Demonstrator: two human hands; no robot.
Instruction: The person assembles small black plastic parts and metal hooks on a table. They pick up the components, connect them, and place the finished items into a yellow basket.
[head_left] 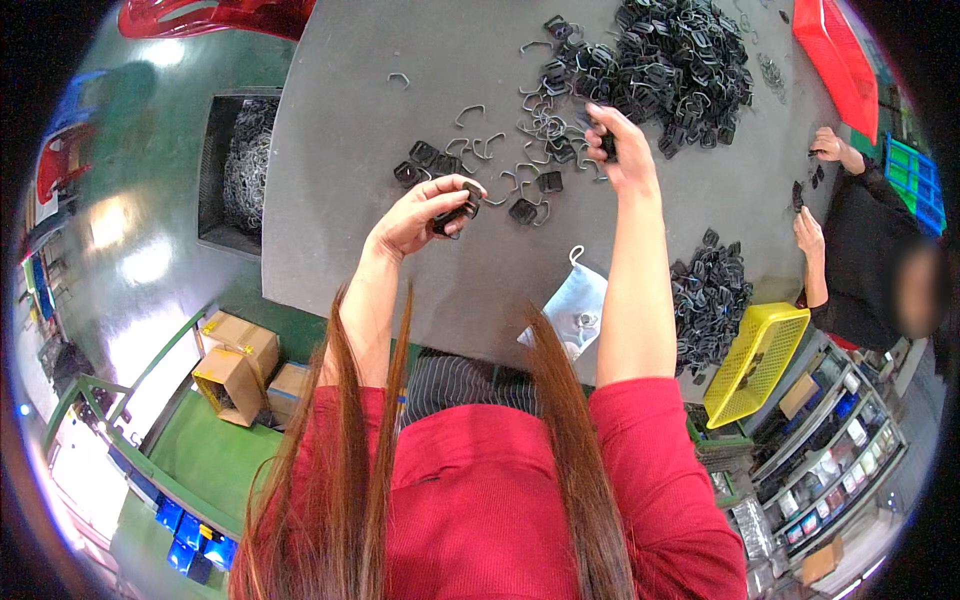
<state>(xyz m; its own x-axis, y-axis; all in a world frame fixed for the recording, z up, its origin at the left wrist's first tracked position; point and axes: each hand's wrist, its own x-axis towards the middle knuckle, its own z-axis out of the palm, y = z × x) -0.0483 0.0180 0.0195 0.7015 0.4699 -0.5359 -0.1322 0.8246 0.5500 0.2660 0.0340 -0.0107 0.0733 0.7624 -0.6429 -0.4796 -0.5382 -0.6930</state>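
Grey counter (pixel 335 215) fills the middle of the room, over a green floor (pixel 200 435), with a dark crate (pixel 214 165) of wire pieces beyond its left edge. Across to the right a co-worker (pixel 865 255) in black has both hands over the same surface, between a red basket (pixel 840 75) and a yellow basket (pixel 728 402).

My left forearm reaches away from me and slightly right; the left hand (pixel 425 212) is turned inward, its fingers pointing right, thumb and fingers narrowed on a black buckle (pixel 458 214). That buckle slants, its long axis running from near left to far right. My right arm stretches almost straight out, so the right hand (pixel 622 145) sits farther off, fingers curled leftward round a black piece (pixel 608 146). Its long axis seems to run roughly near to far, but my fingers hide too much to tell which end leads.

Between and beyond my hands lie loose wire hooks (pixel 545 125), pointing every which way. Left of them rest a few black buckles, and at the far right rises a big heap (pixel 680 70) of them. Nearer me is a light-blue mask (pixel 572 308), its loop pointing away.
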